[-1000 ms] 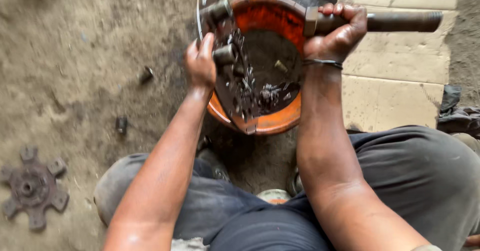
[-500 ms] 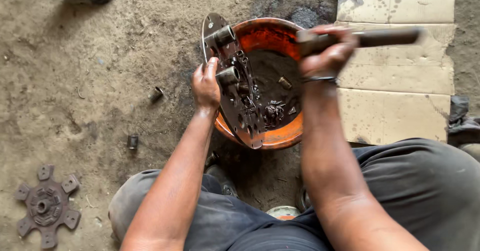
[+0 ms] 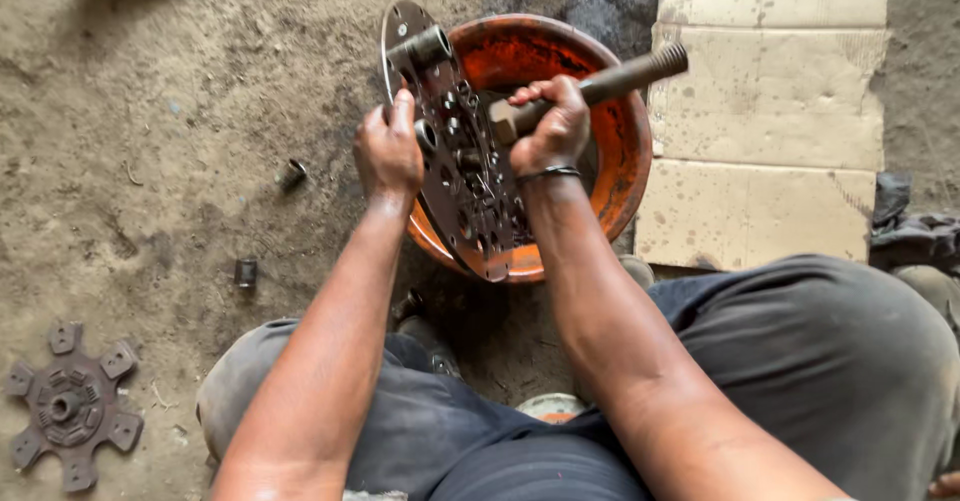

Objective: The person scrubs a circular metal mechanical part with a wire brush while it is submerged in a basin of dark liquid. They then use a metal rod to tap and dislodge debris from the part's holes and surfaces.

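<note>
A star-shaped hub (image 3: 68, 406) lay on the dirt floor (image 3: 150, 161) at the near left, with two small bushings (image 3: 245, 273) farther right. The left hand (image 3: 388, 151) was clamped on the edge of a perforated metal plate (image 3: 450, 161) standing on edge in an orange basin (image 3: 610, 111). The right hand (image 3: 548, 126) gripped a heavy bolt (image 3: 600, 86), its head against the plate. Cardboard (image 3: 770, 111) lay at the right.

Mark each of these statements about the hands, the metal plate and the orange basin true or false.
1. The left hand grips the edge of the metal plate. True.
2. The right hand is empty. False: it holds a large bolt.
3. The plate lies flat on the dirt. False: it stands on edge in the orange basin.
4. A star-shaped disc lies on the ground. True.
</note>
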